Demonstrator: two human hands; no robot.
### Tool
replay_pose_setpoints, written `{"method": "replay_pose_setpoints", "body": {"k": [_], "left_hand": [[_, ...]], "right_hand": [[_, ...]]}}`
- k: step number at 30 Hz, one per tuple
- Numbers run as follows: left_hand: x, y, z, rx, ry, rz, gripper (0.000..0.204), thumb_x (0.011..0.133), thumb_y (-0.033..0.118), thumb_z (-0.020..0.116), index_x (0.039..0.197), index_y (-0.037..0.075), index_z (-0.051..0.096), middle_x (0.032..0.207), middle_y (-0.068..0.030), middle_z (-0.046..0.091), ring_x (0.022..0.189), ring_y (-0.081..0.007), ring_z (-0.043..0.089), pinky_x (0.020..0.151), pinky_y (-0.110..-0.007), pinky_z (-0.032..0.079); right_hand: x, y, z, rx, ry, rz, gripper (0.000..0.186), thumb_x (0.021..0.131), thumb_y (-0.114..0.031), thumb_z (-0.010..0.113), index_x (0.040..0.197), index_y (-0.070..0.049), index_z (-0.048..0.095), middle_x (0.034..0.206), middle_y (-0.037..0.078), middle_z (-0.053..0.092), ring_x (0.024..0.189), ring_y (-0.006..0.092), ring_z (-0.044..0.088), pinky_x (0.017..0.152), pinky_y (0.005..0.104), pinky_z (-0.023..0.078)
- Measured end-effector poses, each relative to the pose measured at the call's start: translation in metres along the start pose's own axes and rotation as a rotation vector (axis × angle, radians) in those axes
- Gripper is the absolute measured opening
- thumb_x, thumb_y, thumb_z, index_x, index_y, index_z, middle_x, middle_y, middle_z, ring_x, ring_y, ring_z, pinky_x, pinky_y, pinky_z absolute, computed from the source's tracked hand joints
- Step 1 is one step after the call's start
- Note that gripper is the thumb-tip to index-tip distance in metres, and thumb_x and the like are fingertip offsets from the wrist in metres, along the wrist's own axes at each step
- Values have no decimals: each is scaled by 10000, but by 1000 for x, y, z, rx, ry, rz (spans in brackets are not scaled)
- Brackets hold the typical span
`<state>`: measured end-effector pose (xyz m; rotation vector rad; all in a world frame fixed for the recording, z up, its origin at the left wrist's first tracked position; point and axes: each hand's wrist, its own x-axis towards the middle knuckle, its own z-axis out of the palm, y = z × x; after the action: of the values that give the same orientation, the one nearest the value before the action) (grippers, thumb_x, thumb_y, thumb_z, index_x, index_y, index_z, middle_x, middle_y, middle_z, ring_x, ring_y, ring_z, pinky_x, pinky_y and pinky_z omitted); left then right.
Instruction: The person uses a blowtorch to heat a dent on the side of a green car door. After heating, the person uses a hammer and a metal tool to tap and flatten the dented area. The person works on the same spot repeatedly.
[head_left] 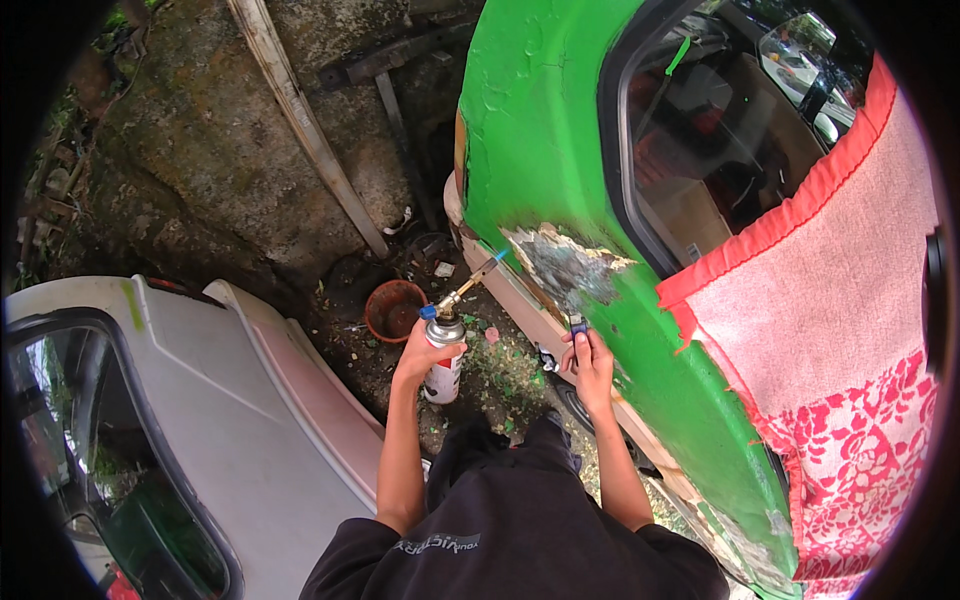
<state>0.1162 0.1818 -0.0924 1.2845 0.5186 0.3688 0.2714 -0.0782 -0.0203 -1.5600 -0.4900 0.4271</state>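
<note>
My left hand [418, 355] is wrapped around the can of a gas blowtorch [445, 370], which stands upright. Its brass nozzle slants up to the right, with a blue flame [500, 256] at the tip, near the lower edge of the green car body [540, 150]. Between the fingers of my right hand [592, 362] is a small scraper [578, 324] with a blue-purple handle. The scraper's blade is at the lower border of a bare grey patch [565, 265] on the car body, where green paint has peeled; whether it touches, I cannot tell.
A pink and red patterned towel [800, 330] hangs over the green car at the right. To my left stands a light grey car [250, 370]. A terracotta pot [393, 310] sits on the ground between them. A long wooden plank [310, 125] leans beyond, and green paint flakes litter the ground.
</note>
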Motion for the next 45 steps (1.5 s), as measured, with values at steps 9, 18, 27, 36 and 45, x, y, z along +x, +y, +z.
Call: {"method": "replay_pose_setpoints", "body": {"k": [9, 18, 27, 36, 45], "left_hand": [[-3, 12, 9, -19, -1, 8, 418, 676, 68, 871, 1010, 53, 620, 920, -21, 685, 848, -124, 647, 814, -299, 514], [-6, 20, 11, -5, -19, 24, 415, 669, 69, 876, 997, 56, 623, 918, -17, 683, 838, -121, 642, 807, -297, 509], [-8, 34, 17, 36, -54, 32, 573, 650, 54, 892, 1097, 87, 535, 983, 22, 592, 909, -100, 582, 833, -291, 494], [-14, 51, 21, 81, -65, 82, 579, 635, 52, 893, 1051, 96, 492, 940, 35, 542, 876, -87, 549, 796, -274, 484], [-12, 54, 15, 180, -41, 150, 564, 638, 66, 892, 1041, 93, 498, 934, 30, 547, 870, -83, 551, 788, -278, 489]], "right_hand": [[0, -1, 4, 21, -5, -14, 355, 1076, -285, 449, 974, 17, 607, 634, 37, 569, 562, 88, 538, 549, 252, 399], [-2, 8, -1, 16, 70, -48, 399, 1083, -326, 434, 915, -6, 604, 576, -21, 477, 501, 47, 372, 485, 246, 297], [-4, 9, -2, 30, 67, -54, 396, 1084, -328, 433, 901, -19, 600, 581, -42, 421, 501, 48, 337, 482, 243, 276], [-6, 10, -4, 26, 86, -17, 430, 1081, -352, 435, 866, -22, 610, 579, -46, 411, 514, 47, 346, 487, 248, 281], [-5, 14, 0, 10, 113, -64, 498, 1090, -401, 383, 848, -6, 566, 547, -64, 338, 468, 38, 272, 454, 244, 222]]}}
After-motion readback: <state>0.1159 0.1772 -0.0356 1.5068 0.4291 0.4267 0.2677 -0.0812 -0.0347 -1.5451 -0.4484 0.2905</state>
